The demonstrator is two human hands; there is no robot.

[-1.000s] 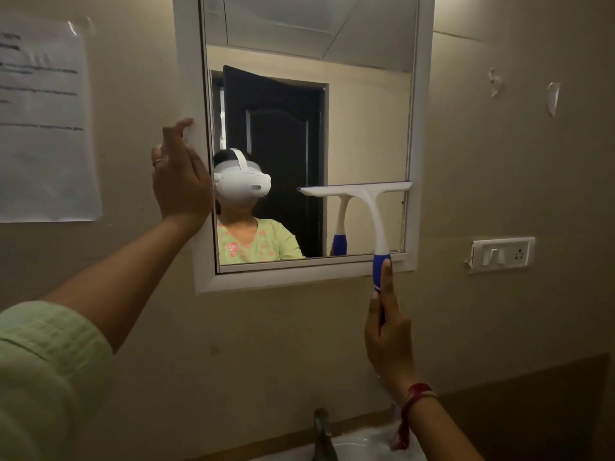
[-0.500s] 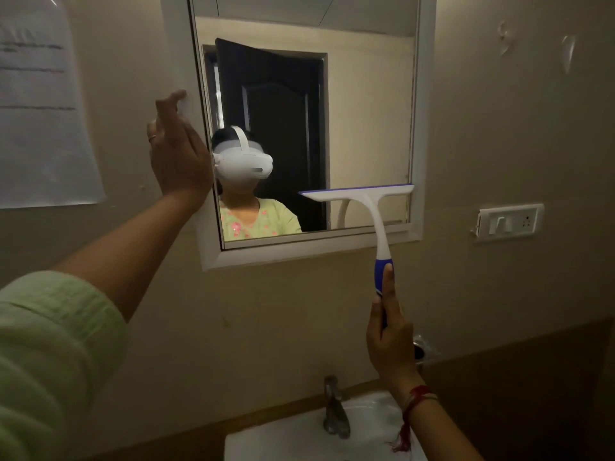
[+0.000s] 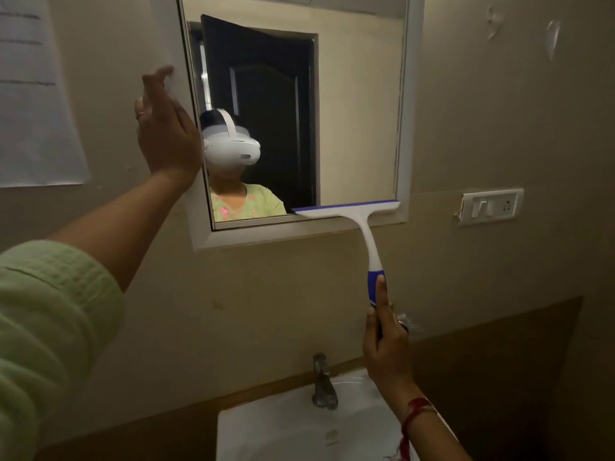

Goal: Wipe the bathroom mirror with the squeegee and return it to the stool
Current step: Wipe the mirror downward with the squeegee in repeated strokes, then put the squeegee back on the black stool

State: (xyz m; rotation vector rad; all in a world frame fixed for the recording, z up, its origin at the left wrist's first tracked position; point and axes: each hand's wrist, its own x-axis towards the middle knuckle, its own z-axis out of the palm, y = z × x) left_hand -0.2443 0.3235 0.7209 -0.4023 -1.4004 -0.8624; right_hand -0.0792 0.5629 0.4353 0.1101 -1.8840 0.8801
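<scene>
A small, dim bathroom, probably in a home: a white-framed mirror (image 3: pixel 359 104) hangs on a beige wall above a white washbasin (image 3: pixel 276 430) with a metal tap (image 3: pixel 323 382), a switch plate (image 3: pixel 492 206) to its right.

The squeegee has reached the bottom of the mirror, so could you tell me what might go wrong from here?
1. The squeegee blade sits at the mirror's lower frame edge; pushing on could bump it off the glass, possibly leaving a streak.
2. The right hand holds only the handle's low end, so the grip may twist.
3. If dropped, it would likely fall into the sink or hit the tap.
</scene>
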